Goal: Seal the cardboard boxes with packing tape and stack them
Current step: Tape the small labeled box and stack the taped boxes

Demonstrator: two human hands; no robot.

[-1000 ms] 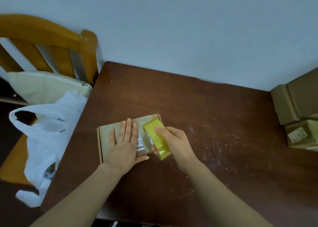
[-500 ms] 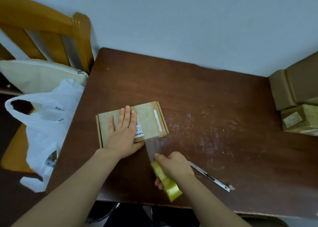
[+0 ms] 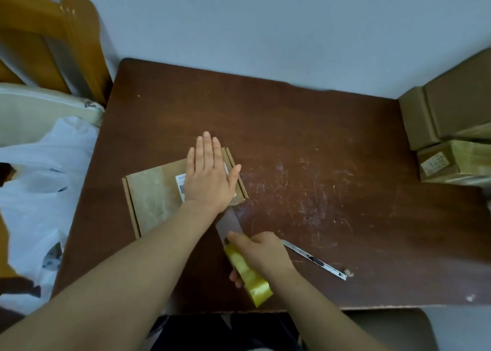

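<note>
A flat cardboard box with a white label lies on the brown table. My left hand presses flat on the box's right part, fingers straight. My right hand grips a yellow roll of packing tape near the table's front edge. A clear strip of tape stretches from the roll up to the box's near right corner.
A utility knife lies on the table just right of my right hand. Several cardboard boxes are stacked at the right edge. A wooden chair with a cushion and a white plastic bag stands to the left.
My right hand pulled the roll from the box top back toward me, drawing out a tape strip. My left hand slid right across the box onto the taped part.
</note>
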